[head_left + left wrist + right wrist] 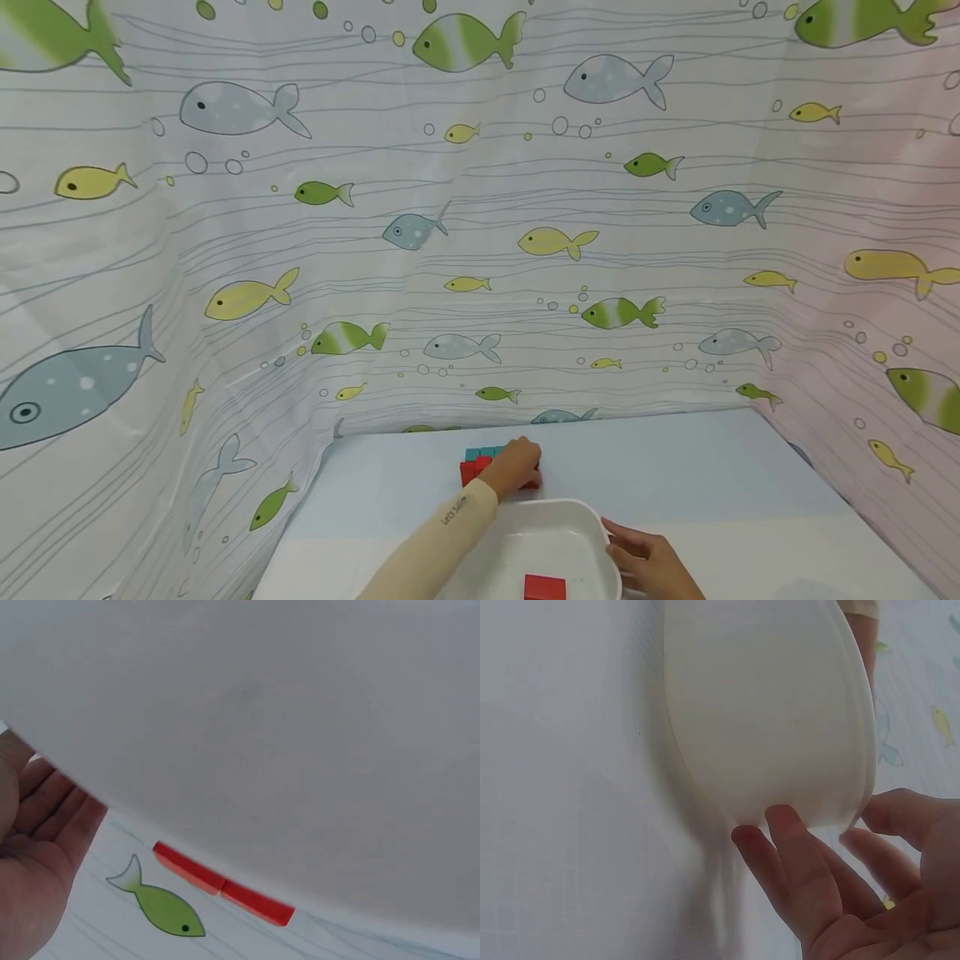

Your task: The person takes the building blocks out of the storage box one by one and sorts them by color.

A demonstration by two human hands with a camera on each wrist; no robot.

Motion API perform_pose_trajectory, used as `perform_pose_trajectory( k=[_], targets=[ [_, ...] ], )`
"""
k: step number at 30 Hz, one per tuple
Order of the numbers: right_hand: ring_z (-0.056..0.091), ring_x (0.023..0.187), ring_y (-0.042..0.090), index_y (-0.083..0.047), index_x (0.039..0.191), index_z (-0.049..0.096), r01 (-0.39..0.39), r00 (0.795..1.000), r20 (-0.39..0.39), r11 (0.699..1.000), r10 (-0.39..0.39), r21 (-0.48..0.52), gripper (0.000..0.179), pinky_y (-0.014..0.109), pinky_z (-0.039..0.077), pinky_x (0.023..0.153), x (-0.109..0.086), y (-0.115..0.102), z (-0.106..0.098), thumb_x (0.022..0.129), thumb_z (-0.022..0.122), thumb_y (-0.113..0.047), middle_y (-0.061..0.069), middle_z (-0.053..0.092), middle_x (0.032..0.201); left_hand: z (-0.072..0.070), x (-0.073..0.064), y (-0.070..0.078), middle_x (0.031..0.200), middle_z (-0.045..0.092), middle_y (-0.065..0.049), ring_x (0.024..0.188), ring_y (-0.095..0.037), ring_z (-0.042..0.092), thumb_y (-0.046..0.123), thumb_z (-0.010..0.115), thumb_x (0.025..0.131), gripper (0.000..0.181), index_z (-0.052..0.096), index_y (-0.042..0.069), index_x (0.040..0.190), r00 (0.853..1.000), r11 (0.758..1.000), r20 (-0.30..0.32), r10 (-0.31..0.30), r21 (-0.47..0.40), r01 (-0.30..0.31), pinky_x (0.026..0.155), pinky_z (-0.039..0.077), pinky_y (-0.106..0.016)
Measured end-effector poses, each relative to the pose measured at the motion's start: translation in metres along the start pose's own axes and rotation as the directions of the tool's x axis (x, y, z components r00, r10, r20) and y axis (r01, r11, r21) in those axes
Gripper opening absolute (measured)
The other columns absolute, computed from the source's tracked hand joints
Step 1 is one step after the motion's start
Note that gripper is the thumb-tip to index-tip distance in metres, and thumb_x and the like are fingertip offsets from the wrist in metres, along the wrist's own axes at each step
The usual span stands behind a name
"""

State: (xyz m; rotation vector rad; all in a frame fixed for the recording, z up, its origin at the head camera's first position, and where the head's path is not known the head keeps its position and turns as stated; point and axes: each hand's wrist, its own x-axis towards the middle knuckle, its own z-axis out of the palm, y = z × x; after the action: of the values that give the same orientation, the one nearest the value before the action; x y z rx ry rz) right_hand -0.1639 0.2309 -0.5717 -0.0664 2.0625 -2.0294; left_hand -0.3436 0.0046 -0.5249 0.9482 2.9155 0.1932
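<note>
Red blocks and teal blocks stand grouped at the far middle of the table. My left hand reaches over the group with its fingers down among the blocks. In the left wrist view, a white surface hides those fingertips, so I cannot tell if they pinch a block. Two red strips show past its edge. Nearer me is a deep white tray with rounded corners, holding a red block. My right hand holds the tray's right side, fingers against the outer wall and thumb at the rim.
The pale table stretches to both sides of the tray. A fish-print curtain rises behind the table and along its left and right sides. My left sleeve crosses over the tray's left side.
</note>
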Motion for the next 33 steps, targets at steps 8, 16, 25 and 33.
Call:
perform_pose_trajectory(
  k=[8,16,25,33],
  targets=[
    [0.066,0.102,0.037,0.004,0.143,0.040,-0.006,1.000,0.008,1.000,0.006,0.004,0.063,0.047,0.056,0.077,0.000,0.003,-0.001,0.095,0.065,-0.026,0.028,0.059,0.125,-0.024,-0.015,0.018,0.085,0.066,0.005,0.080,-0.010,0.055,0.028,0.081,0.081,0.030,0.074,0.012,0.106,0.999,0.999,-0.018,0.041,-0.019,-0.042,0.070,0.050,-0.019],
    [0.064,0.105,0.037,0.006,0.144,0.038,0.003,1.000,0.020,1.000,-0.004,0.020,0.063,0.048,0.056,0.079,-0.002,0.000,-0.001,0.096,0.063,-0.026,0.029,0.058,0.126,-0.043,-0.056,0.053,0.077,0.066,0.014,0.068,0.000,0.050,0.031,0.083,0.078,0.022,0.078,0.021,0.097,0.978,0.978,-0.019,0.208,-0.024,-0.209,0.059,0.044,-0.010],
    [0.065,0.103,0.038,0.006,0.144,0.036,0.013,0.999,0.036,1.000,-0.014,0.024,0.063,0.048,0.056,0.079,-0.001,0.000,-0.002,0.096,0.064,-0.025,0.029,0.058,0.125,-0.036,-0.092,0.074,0.067,0.062,0.020,0.060,0.006,0.051,0.029,0.086,0.075,0.017,0.079,0.025,0.090,0.946,0.963,0.184,0.268,-0.074,-0.259,0.056,0.045,-0.009],
    [0.064,0.105,0.040,0.006,0.144,0.036,0.019,0.998,0.052,0.998,-0.022,0.053,0.064,0.049,0.055,0.080,0.000,0.003,-0.002,0.096,0.063,-0.026,0.029,0.058,0.126,-0.009,-0.108,0.072,0.074,0.063,0.021,0.064,0.005,0.052,0.028,0.087,0.073,0.023,0.077,0.030,0.093,0.918,0.965,0.305,0.255,-0.026,-0.259,0.065,0.048,-0.012]
  ],
)
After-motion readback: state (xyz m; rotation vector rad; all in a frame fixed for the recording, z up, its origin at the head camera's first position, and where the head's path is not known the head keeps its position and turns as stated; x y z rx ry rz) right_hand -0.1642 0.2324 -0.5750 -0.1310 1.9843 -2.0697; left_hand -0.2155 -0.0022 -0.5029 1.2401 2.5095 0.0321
